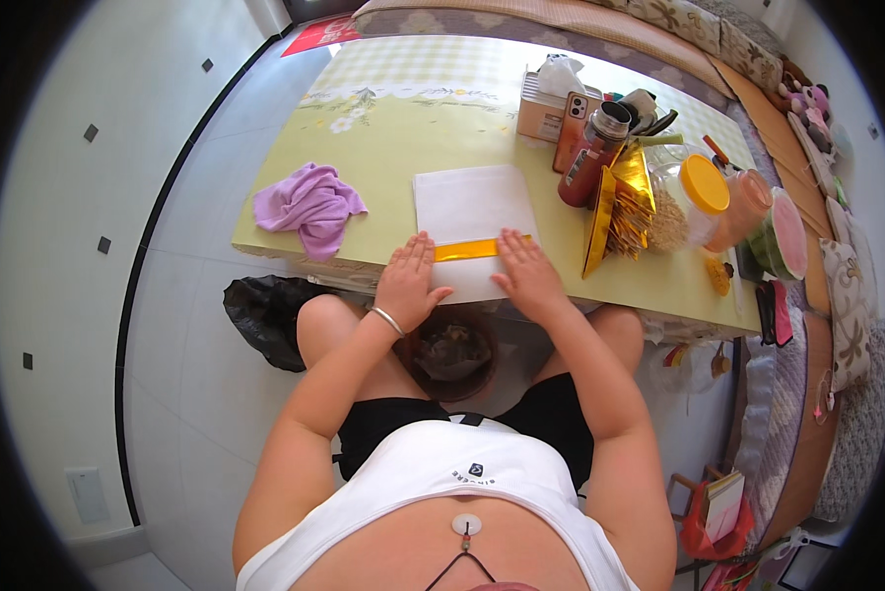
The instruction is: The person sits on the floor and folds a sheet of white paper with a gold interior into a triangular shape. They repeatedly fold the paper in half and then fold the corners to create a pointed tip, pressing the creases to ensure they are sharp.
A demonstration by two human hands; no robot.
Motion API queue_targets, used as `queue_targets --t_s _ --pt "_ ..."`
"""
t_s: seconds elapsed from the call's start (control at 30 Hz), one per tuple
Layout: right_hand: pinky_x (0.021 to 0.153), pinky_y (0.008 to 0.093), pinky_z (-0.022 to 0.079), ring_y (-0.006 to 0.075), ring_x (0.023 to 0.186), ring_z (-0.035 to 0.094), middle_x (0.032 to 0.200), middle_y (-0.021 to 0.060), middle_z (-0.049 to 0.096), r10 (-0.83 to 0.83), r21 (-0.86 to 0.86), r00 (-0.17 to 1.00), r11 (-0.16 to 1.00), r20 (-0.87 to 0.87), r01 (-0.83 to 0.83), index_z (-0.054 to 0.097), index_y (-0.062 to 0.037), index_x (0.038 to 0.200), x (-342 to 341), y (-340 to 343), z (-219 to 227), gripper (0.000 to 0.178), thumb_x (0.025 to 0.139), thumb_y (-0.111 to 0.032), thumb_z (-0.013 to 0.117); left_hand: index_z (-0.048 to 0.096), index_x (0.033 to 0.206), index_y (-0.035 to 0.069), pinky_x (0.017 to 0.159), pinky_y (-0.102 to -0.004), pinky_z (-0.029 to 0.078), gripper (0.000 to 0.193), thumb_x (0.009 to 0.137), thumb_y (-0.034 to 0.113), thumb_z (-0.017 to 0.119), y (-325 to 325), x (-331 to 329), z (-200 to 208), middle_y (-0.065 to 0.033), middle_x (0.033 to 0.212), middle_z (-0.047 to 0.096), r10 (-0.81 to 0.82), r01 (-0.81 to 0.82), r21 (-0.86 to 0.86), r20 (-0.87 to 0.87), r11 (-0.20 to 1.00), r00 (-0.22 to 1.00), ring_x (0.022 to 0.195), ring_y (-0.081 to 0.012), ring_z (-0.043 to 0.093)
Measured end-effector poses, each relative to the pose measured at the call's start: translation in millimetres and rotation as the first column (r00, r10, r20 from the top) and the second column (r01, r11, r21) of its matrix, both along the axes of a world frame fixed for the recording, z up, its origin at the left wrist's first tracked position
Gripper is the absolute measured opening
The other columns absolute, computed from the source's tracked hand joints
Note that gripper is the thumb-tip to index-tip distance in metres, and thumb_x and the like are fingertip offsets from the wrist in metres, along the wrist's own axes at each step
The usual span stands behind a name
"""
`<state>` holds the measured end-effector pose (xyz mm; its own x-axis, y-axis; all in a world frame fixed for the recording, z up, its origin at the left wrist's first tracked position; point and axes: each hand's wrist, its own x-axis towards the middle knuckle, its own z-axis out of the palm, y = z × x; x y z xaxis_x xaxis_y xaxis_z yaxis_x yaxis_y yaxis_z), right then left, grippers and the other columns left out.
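The gold foil strip (467, 250) lies across the white sheet (472, 202) near the middle of the table's (383, 138) near edge, running roughly parallel to that edge. The left hand (408, 279) is palm down, fingers extended and close together, the tips at the strip's left end, the thumb spread inward. The right hand (529, 276) mirrors it at the right end. Both lie flat and open, pressing rather than gripping; neither has anything closed inside it.

The strip should be very light, thin and flexible, taking a crease readily; its shiny face is probably slick, and it likely tears or wrinkles if pulled hard. The best hold seems to be light finger pressure at both ends, or a pinch at one short end. The white sheet looks light and smooth too, so it might slide under a push.

Counted: one strip under the hands, one white sheet (its layers cannot be told), one purple cloth (309, 209) by the table's left end, and, toward the right end, one smartphone (569, 133), one dark red tumbler (592, 158) and one yellow-lidded jar (704, 185). The narrow gold pieces (630, 225) bunched beside the tumbler overlap too much to count.
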<state>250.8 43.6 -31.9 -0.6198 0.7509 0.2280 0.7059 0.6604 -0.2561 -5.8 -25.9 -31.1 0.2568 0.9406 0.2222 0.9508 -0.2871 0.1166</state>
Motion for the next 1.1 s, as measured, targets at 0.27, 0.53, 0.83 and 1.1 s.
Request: queue_targets --t_s 0.27,0.53,0.83,1.1 --pt "0.111 0.0413 0.041 0.0285 0.125 0.057 0.133 0.0146 0.062 -0.015 0.017 1.0 1.0 -0.01 0.015 0.063 0.0 0.122 17 18 28 0.038 0.091 -0.022 0.063 0.067 0.121 0.0 0.117 -0.0581 0.027 0.059 0.089 0.049 0.067 8 -14 21 -0.0267 0.143 0.051 0.073 -0.074 0.06 0.023 0.995 0.997 0.143 -0.04 0.038" --pt "0.103 0.0516 0.045 0.0269 0.093 0.067 0.094 0.0097 0.07 -0.036 0.266 0.891 0.959 0.452 -0.096 0.072 -0.0087 0.094 -16 39 32 0.016 0.086 -0.015 0.059 0.07 0.076 0.006 0.079 -0.0434 0.049 0.027 0.072 0.031 0.078 55 42 38 -0.0115 0.087 0.063 -0.103 0.104 0.119 -0.014 0.987 0.995 0.092 -0.0301 0.061" --pt "0.106 0.043 0.044 0.033 0.102 0.064 0.108 0.0117 0.07 -0.055 -0.104 0.998 0.993 -0.044 0.051 0.069 -0.0077 0.111 -3 32 66 0.033 0.08 -0.018 0.071 0.071 0.077 0.008 0.074 -0.0431 0.052 0.004 0.075 0.01 0.068 73 59 30 -0.0095 0.082 0.064 -0.154 0.158 0.183 -0.036 0.97 0.987 0.085 -0.0281 0.062" --pt "0.116 0.0437 0.037 0.0348 0.139 0.045 0.144 0.0117 0.057 -0.004 0.008 0.89 1.0 -0.457 0.009 0.058 -0.0159 0.141 49 23 51 0.072 0.073 -0.015 0.083 0.082 0.098 0.013 0.109 -0.0378 0.041 0.028 0.079 -0.005 0.07 85 8 61 -0.0051 0.121 0.072 -0.295 0.465 0.012 0.787 0.885 0.541 0.128 -0.0269 0.055"
